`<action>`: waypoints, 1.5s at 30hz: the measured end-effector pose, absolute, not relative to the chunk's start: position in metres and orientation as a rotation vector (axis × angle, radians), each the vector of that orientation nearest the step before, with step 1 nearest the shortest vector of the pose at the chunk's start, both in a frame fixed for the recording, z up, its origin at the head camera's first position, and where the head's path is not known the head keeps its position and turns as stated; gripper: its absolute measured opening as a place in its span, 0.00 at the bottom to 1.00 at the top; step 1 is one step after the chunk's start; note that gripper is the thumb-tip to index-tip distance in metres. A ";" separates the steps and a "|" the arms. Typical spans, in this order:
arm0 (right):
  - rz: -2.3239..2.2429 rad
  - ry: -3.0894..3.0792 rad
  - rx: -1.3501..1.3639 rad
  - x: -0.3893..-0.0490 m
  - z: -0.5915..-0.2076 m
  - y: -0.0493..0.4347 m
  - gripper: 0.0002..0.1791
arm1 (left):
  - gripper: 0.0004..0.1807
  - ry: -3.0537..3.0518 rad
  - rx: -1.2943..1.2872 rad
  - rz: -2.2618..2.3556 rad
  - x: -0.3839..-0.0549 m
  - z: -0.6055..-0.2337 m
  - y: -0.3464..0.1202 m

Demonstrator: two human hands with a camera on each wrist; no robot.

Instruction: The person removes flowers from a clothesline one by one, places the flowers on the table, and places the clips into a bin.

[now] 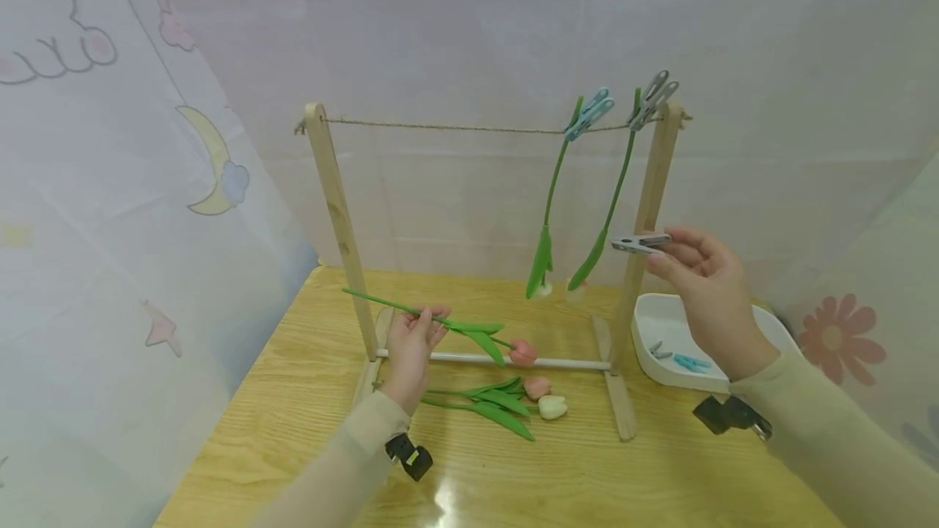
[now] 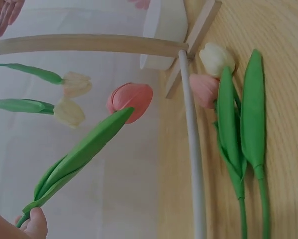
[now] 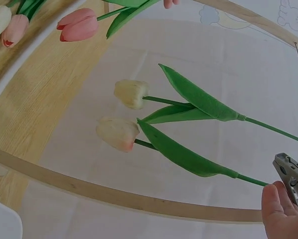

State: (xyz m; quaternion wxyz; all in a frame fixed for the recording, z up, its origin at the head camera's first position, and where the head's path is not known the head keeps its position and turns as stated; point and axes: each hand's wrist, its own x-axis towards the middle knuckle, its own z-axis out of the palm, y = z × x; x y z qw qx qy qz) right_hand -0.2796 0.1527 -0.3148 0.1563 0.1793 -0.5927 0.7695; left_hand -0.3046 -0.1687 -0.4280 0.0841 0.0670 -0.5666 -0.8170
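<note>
Pink tulip (image 1: 475, 327) and grey clothespin (image 1: 629, 245) in left and right hands (image 1: 412, 346) (image 1: 715, 293)

The head camera looks forward and down from in front of and above the wooden rack (image 1: 337, 206), far enough back to frame it whole. The left-wrist view, turned sideways, sits nearer, toward the rack's left, facing its right post (image 2: 89, 44). The right-wrist view, also sideways, looks from the rack's right toward its left post (image 3: 268, 25). Both wrist views share the hanging tulips (image 3: 189, 157).
</note>
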 end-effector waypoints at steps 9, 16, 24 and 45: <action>2.211 -1.745 0.446 -0.278 -0.329 0.166 0.15 | 0.04 -1.590 0.198 -2.514 -0.302 -0.444 -0.163; 2.199 -1.795 0.404 -0.276 -0.339 0.174 0.15 | 0.03 -1.557 0.287 -2.543 -0.299 -0.452 -0.161; 2.126 -1.924 0.364 -0.271 -0.349 0.184 0.14 | 0.02 -1.491 0.351 -2.566 -0.298 -0.460 -0.158; 2.159 -1.891 0.292 -0.269 -0.365 0.194 0.15 | 0.03 -1.501 0.516 -2.585 -0.291 -0.483 -0.152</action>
